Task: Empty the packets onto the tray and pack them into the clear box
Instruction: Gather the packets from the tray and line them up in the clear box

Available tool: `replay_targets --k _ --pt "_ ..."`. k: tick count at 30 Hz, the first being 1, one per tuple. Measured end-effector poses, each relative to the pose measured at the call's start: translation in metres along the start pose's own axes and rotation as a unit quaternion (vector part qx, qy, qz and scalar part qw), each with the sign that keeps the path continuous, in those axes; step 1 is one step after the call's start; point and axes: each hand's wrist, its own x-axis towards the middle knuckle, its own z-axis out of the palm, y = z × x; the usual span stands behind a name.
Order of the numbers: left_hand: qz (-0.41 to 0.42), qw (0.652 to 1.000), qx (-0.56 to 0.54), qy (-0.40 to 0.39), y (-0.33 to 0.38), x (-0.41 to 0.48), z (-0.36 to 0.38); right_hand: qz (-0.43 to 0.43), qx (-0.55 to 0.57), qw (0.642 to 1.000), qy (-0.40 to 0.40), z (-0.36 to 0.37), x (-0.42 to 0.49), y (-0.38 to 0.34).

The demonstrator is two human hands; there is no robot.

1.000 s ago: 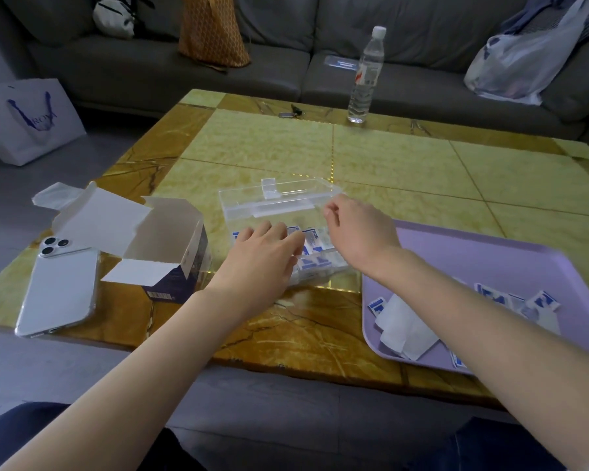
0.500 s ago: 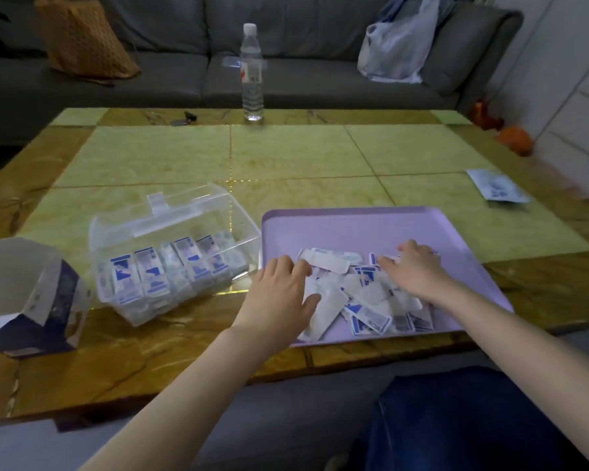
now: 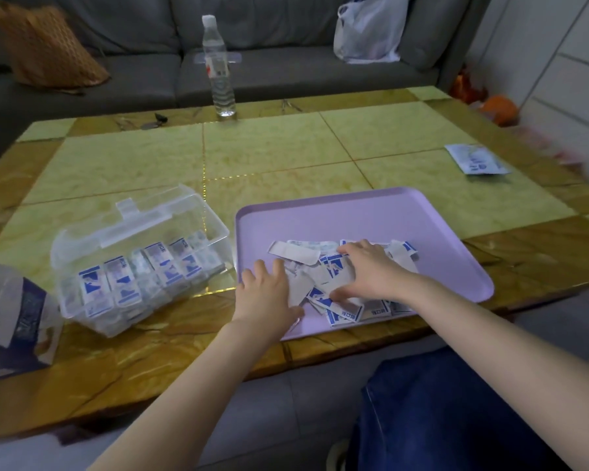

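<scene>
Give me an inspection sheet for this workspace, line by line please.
Surface: tiled table, green centre, brown border.
Job's things: purple tray holds a loose pile of packets; clear box, lid raised, left of the tray, rows of packets inside.
Clutter: water bottle, opened carton, flat sachet, small dark item at the far edge.
Grips: left hand flat at the pile's left edge; right hand spread on the pile.
Cables: nothing seen.
Surroundings: grey sofa with orange bag and plastic bag.

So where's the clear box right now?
In the head view, the clear box sits on the table, left of the purple tray, right of the cardboard carton.
</scene>
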Motion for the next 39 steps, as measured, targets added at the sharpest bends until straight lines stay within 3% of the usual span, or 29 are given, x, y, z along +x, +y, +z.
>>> replay_targets --k 3,7,11,19,31,39 --pt "-0.010 1.000 0.017 -0.008 -0.004 0.005 0.002 -0.013 0.015 1.000 -0.008 0.002 0.002 -0.005" --pt "-0.043 0.997 -0.068 -0.019 -0.006 0.010 -0.002 0.002 0.042 0.999 -0.019 0.004 0.005 -0.013" --pt "-0.039 0.996 -0.075 -0.024 -0.009 0.011 -0.006 0.007 0.051 0.999 -0.011 0.003 0.007 -0.018" --pt "-0.024 0.989 -0.146 -0.028 -0.021 0.020 -0.015 -0.028 0.096 0.992 0.080 -0.016 0.012 -0.011" --pt "0.017 0.971 -0.207 0.117 -0.024 0.039 -0.049 -0.039 0.137 0.952 0.272 -0.038 0.017 -0.016" --pt "0.084 0.956 -0.264 0.099 -0.002 0.028 -0.055 -0.097 0.136 0.959 0.231 -0.029 0.014 -0.030"
